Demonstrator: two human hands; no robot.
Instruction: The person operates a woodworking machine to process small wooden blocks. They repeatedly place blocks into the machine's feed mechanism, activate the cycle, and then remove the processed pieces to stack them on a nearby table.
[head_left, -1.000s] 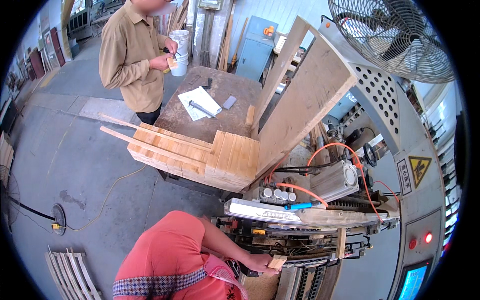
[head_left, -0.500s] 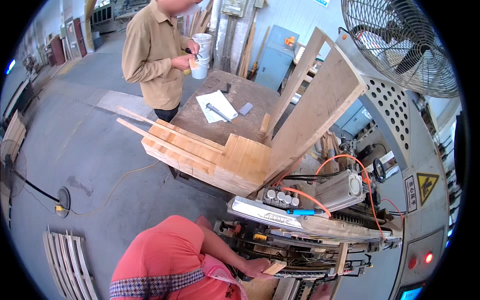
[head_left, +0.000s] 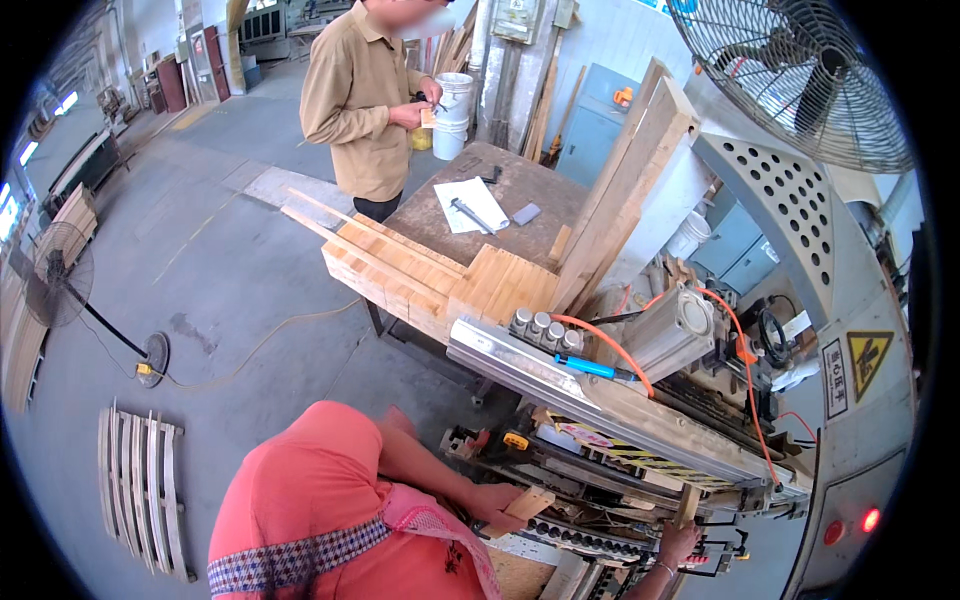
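Observation:
My left hand [head_left: 495, 507] is closed round a short pale wooden block [head_left: 529, 503] above the near side of the machine bed. To the right, my right hand [head_left: 680, 543] grips the lower part of an upright wooden strip [head_left: 687, 506] at the machine's front. Its fingers wrap around the wood, and a bracelet shows on the wrist. Between the hands runs a row of dark rollers or links [head_left: 580, 540] along the machine [head_left: 590, 470]. The lower end of the strip is partly hidden.
A silver beam [head_left: 600, 395] with an orange hose spans the machine. Behind it, stacked wooden pieces [head_left: 400, 270] sit by a brown table [head_left: 515, 175] bearing paper and a caliper. A co-worker [head_left: 360, 110] stands beyond, holding a small wooden piece. A caged fan [head_left: 800, 75] hangs at upper right.
The whole view has shifted. My right hand now shows plainly on the upright wooden strip. My left hand still holds the block, which is now tilted further upward.

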